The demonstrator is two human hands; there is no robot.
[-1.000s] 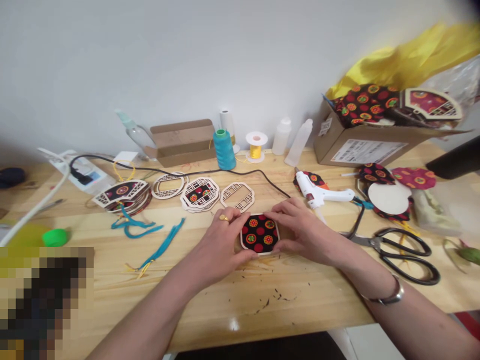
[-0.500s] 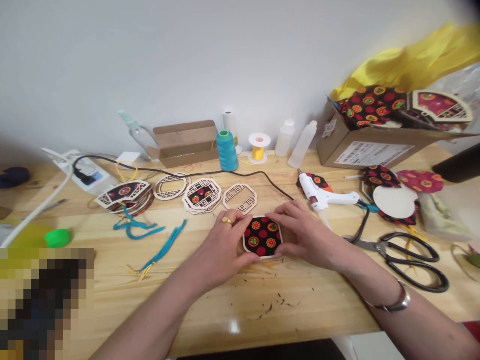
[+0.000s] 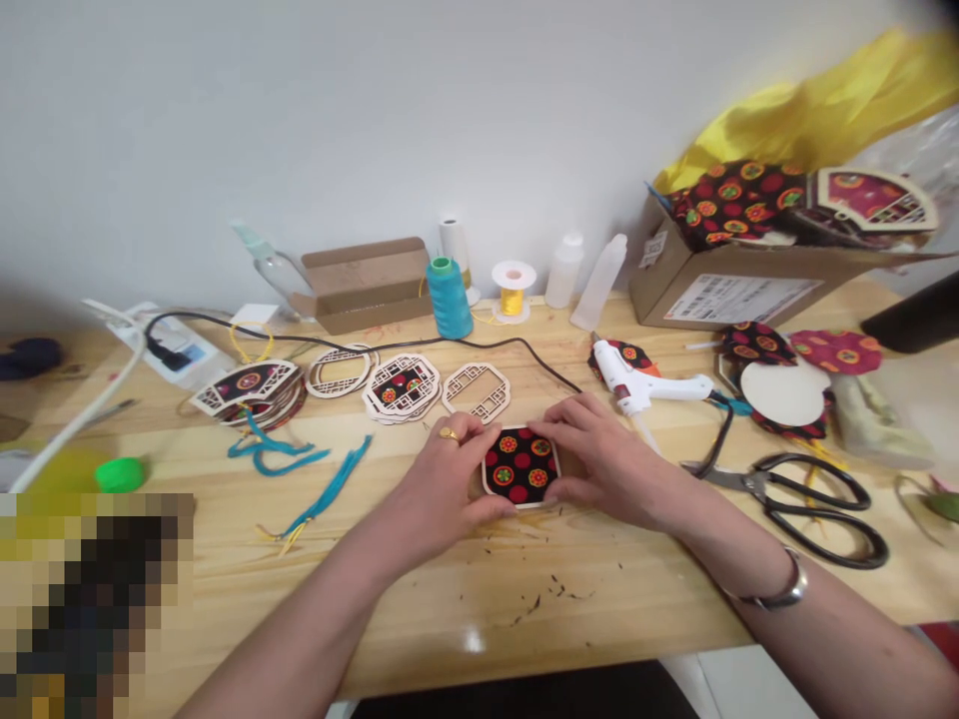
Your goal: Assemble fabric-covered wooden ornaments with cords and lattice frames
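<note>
Between my hands, low over the wooden table, is a small square panel point(image 3: 521, 465) with cut corners, a pale wooden rim and black fabric patterned with red and orange flowers. My left hand point(image 3: 457, 474) closes on its left edge, thumb at the near corner and fingers at the far one. On the opposite edge, my right hand point(image 3: 603, 464) grips in the same way. Just beyond them lies a pale lattice frame point(image 3: 490, 407), with a stack of lattice pieces point(image 3: 403, 385) over floral fabric to its left. A white glue gun point(image 3: 648, 385) rests beyond my right hand.
Large black-handled scissors point(image 3: 816, 489) lie at the right. A cardboard box point(image 3: 719, 295) of fabric pieces stands behind. Teal thread point(image 3: 450, 305), a yellow spool point(image 3: 512, 298) and plastic bottles point(image 3: 567, 272) line the wall. Left are fan-shaped pieces point(image 3: 251, 389) and a teal tassel point(image 3: 330, 489). A black cable point(image 3: 360, 348) crosses the table.
The whole view has shifted slightly, with most things a little higher in the picture. My hands keep the same grip on the panel's two sides; nothing has been let go.
</note>
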